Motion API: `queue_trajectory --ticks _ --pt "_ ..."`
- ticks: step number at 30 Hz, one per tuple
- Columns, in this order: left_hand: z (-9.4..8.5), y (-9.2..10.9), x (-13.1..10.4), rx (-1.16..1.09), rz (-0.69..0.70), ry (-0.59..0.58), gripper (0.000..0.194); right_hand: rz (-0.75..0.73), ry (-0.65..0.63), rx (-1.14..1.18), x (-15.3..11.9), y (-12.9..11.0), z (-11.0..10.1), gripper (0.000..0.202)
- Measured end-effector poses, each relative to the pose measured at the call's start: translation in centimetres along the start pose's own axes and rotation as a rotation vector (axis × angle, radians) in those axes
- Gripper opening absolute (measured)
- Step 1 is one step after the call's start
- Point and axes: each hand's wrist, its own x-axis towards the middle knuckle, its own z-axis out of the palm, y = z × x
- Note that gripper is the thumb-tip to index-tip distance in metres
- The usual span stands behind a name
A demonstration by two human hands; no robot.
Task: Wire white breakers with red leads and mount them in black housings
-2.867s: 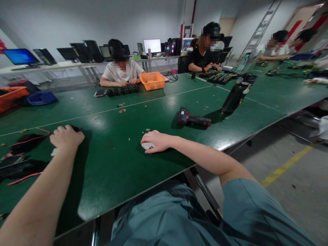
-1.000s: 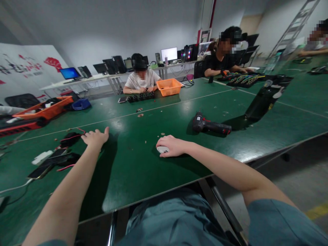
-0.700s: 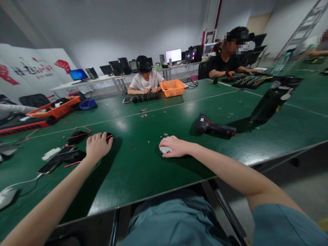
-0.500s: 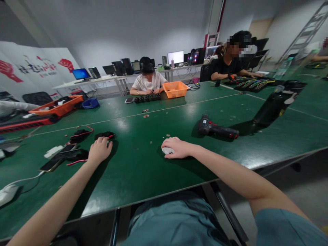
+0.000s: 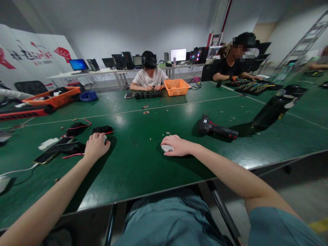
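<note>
My right hand (image 5: pixel 175 145) is closed on a white rounded piece (image 5: pixel 167 148) with small dark marks, low over the green table (image 5: pixel 138 164). My left hand (image 5: pixel 96 146) has its fingers curled around a small pale grey piece (image 5: pixel 105 138), mostly hidden by the fingers. Just beyond the left hand lies a black part with a red wire (image 5: pixel 103 130). To its left are a phone (image 5: pixel 46 156), a white block (image 5: pixel 48 144) and a second black part with a red wire (image 5: pixel 76 129). A black and red power screwdriver (image 5: pixel 216 129) lies to the right of my right hand.
A tall black bottle (image 5: pixel 271 111) stands at the right. Across the table, one person (image 5: pixel 150 78) sits by an orange basket (image 5: pixel 176 87), another (image 5: pixel 228 70) by bundled wires (image 5: pixel 256 86). An orange tray (image 5: pixel 53 98) and blue bin (image 5: pixel 88 96) stand far left.
My left hand has drawn slightly back from the black part, and a pale grey piece now shows between its fingers. My right hand keeps its hold; the view has shifted a little.
</note>
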Motion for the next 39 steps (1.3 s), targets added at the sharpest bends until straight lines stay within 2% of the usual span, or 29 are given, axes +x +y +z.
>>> queue_trajectory --ticks 4,11,17,21,25,33,39 --pt "-0.1 0.3 -0.1 0.025 0.001 -0.008 0.054 0.003 -0.010 -0.002 0.0 -0.1 -0.1 0.044" --pt "0.5 0.0 -0.2 -0.067 0.104 0.028 0.051 0.010 -0.019 -0.016 0.0 -0.3 -0.2 0.044" --pt "1.5 -0.2 0.3 -0.224 0.227 0.025 0.050 0.002 -0.010 -0.020 0.0 -0.1 0.0 0.044" --pt "1.4 -0.1 0.6 -0.331 0.269 -0.009 0.054 -0.011 -0.005 -0.021 0.0 0.1 0.2 0.044" --pt "1.3 -0.2 0.8 -0.409 0.398 -0.014 0.055 -0.010 0.004 -0.007 0.0 0.1 0.1 0.043" --pt "1.2 -1.0 1.3 -0.373 0.542 0.001 0.050 -0.010 0.003 0.001 0.0 0.1 0.1 0.043" --pt "1.0 -1.0 1.8 -0.295 0.509 0.009 0.046 -0.008 -0.001 -0.011 -0.1 0.2 0.1 0.044"
